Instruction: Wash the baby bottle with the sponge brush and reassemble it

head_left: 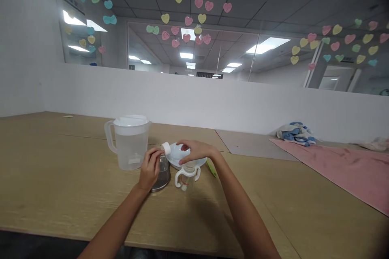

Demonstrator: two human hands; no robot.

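Note:
My left hand pinches a white bottle cap, held up in front of a pale blue dish. Just to its right, a clear baby bottle with two white side handles stands upright on the table; a small white piece and something red show low inside it. Over the bottle's top hovers my right hand, thumb and fingers apart, with nothing visible in its grasp. Partly behind my left hand is a clear container on a dark, metal-rimmed round base.
A lidded translucent pitcher with liquid stands to the left. A green utensil lies right of the dish. Farther right are a pink cloth and a crumpled blue-and-white cloth. A white wall rises behind the wooden table.

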